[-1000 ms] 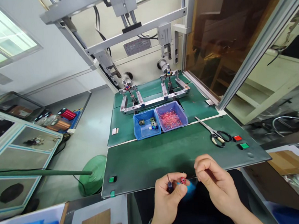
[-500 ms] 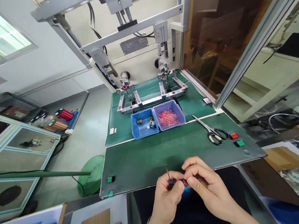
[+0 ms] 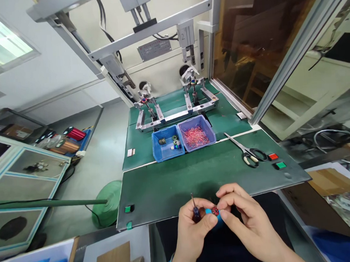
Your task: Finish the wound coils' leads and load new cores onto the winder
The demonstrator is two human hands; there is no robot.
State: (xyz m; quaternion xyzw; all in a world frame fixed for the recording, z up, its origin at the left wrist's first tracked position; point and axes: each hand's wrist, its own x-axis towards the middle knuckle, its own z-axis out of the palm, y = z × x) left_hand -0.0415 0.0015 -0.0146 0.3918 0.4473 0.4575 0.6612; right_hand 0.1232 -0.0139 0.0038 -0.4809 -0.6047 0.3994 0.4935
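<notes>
My left hand [image 3: 192, 228] is closed, with a small screwdriver [image 3: 196, 215] tucked in it, its thin shaft pointing up. Between the thumb and fingers of both hands, over my lap by the table's front edge, is a small round core wound with red wire [image 3: 215, 211]. My right hand [image 3: 245, 218] pinches at the core's right side with thumb and forefinger, the other fingers curled above. Fingertips hide part of the core. Something bright blue shows just under and beside it; what it is I cannot make out.
On the green table [image 3: 167, 188] stand a blue bin [image 3: 168, 153] with a few small parts and a purple bin [image 3: 198, 145] of red wire scraps. Scissors [image 3: 246, 151] lie at the right, near red and green buttons [image 3: 280, 165]. Behind the bins is a metal winding fixture [image 3: 176, 115].
The red wire-wound core has come more into view between my fingers, with more blue showing beside it. My right fingers have shifted slightly; the screwdriver stays in my left hand.
</notes>
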